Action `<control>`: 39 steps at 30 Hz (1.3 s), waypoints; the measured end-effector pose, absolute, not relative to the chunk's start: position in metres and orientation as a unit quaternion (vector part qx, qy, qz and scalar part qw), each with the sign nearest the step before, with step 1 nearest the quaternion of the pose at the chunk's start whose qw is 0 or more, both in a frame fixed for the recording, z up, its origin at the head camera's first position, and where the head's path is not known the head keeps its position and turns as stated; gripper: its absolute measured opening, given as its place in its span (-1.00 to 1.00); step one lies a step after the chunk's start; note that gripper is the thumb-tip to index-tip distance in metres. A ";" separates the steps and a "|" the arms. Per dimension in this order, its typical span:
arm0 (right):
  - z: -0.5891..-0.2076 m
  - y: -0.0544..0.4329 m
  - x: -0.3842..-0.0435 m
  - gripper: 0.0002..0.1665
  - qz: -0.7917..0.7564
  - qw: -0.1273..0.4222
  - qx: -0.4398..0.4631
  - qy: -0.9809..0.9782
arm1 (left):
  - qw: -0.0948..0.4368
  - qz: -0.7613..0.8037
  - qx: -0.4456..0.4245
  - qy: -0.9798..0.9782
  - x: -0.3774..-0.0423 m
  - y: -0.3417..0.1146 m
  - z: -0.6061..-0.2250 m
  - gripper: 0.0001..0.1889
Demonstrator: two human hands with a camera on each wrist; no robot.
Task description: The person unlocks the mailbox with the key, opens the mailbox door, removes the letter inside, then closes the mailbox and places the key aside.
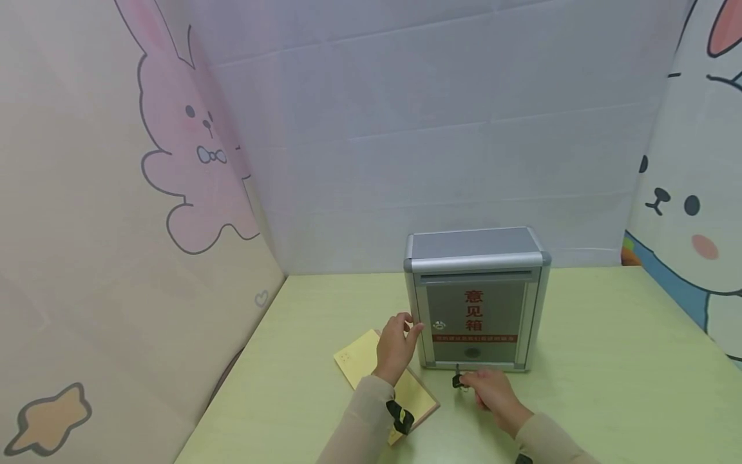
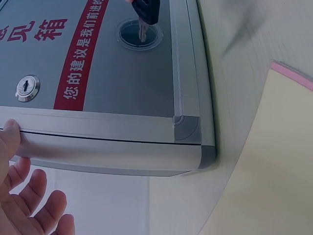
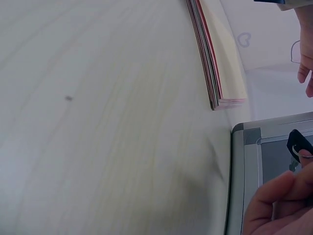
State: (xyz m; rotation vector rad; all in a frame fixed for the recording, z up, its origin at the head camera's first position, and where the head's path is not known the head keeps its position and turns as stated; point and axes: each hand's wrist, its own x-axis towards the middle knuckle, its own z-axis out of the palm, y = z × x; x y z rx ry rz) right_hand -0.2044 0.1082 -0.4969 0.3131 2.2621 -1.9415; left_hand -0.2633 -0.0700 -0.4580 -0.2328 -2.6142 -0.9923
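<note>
A grey metal suggestion box (image 1: pixel 475 309) stands upright on the table, with a slot near its top and a keyhole lock (image 2: pixel 28 88) in its front. My left hand (image 1: pixel 397 345) is at the box's left side; in the left wrist view its thumb touches the front edge, the other fingers loosely bent beside it. Low in front of the box, my right hand (image 1: pixel 489 390) pinches a black-headed key (image 1: pixel 458 380) with a ring on it. The key's blade points at the box, below and apart from the lock.
Beneath my left forearm lies a pad of yellow paper (image 1: pixel 420 399), just left of the box. The pale table (image 1: pixel 614 361) extends to both sides. Behind it hangs a white cloth (image 1: pixel 452 129), with cartoon-printed cloth (image 1: pixel 197 148) at the left.
</note>
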 end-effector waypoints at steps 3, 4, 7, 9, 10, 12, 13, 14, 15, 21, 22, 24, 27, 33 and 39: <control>-0.500 0.109 -0.204 -0.82 -0.639 0.072 0.102 0.759 | 0.170 -0.348 -0.082 -0.918 -0.263 -0.070 -0.458 -0.75; -0.500 0.110 -0.204 -0.83 -0.634 0.074 0.101 0.763 | 0.170 -0.348 -0.082 -0.918 -0.263 -0.070 -0.458 -0.75; -0.503 0.111 -0.202 -0.75 -0.617 0.081 0.100 0.776 | 0.169 -0.350 -0.083 -0.918 -0.263 -0.070 -0.458 -0.75; -0.504 0.111 -0.201 -0.67 -0.612 0.084 0.100 0.780 | 0.169 -0.350 -0.083 -0.918 -0.264 -0.070 -0.459 -0.74; -0.505 0.111 -0.201 -0.65 -0.612 0.084 0.101 0.780 | 0.169 -0.350 -0.083 -0.918 -0.264 -0.070 -0.459 -0.74; -0.506 0.112 -0.200 -0.62 -0.612 0.084 0.101 0.780 | 0.169 -0.350 -0.083 -0.917 -0.264 -0.071 -0.460 -0.74; -0.507 0.112 -0.200 -0.62 -0.613 0.084 0.100 0.779 | 0.169 -0.350 -0.083 -0.918 -0.264 -0.071 -0.460 -0.73; -0.507 0.112 -0.199 -0.62 -0.613 0.085 0.100 0.779 | 0.168 -0.351 -0.082 -0.918 -0.264 -0.071 -0.460 -0.73; -0.508 0.112 -0.199 -0.64 -0.612 0.086 0.101 0.780 | 0.168 -0.351 -0.083 -0.918 -0.264 -0.071 -0.460 -0.73; -0.515 0.115 -0.200 -0.65 -0.598 0.094 0.100 0.790 | 0.167 -0.350 -0.083 -0.918 -0.264 -0.070 -0.460 -0.72; -0.517 0.116 -0.200 -0.67 -0.597 0.095 0.097 0.790 | 0.166 -0.350 -0.082 -0.918 -0.264 -0.070 -0.460 -0.72; -0.519 0.118 -0.200 -0.68 -0.594 0.098 0.095 0.793 | 0.164 -0.351 -0.082 -0.918 -0.264 -0.070 -0.459 -0.72; -0.522 0.123 -0.201 -0.71 -0.595 0.101 0.092 0.792 | 0.162 -0.353 -0.083 -0.918 -0.264 -0.070 -0.459 -0.72; -0.530 0.133 -0.207 -0.66 -0.587 0.115 0.064 0.799 | 0.163 -0.352 -0.088 -0.918 -0.263 -0.070 -0.457 -0.73; -0.537 0.139 -0.213 -0.73 -0.597 0.146 0.033 0.788 | 0.155 -0.349 -0.085 -0.920 -0.263 -0.071 -0.456 -0.72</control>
